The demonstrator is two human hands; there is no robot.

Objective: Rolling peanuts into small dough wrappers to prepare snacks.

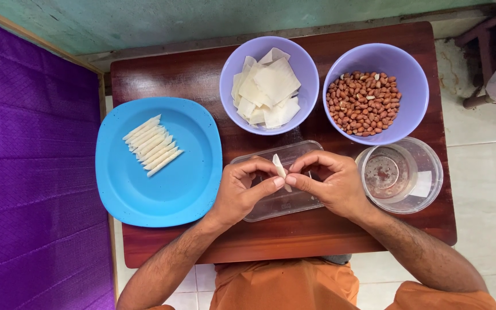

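Together, both hands, left (242, 192) and right (331, 183), pinch a folded white wrapper strip (280, 170) between fingertips.

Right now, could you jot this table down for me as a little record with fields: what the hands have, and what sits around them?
left hand: pinches the white strip from the left
right hand: pinches the same strip from the right
under the hands: clear tray
blue plate: at left, a row of rolled white pieces
left bowl: flat white sheets
right bowl: peanuts
clear tub: at right, looks nearly empty
table: dark red wood
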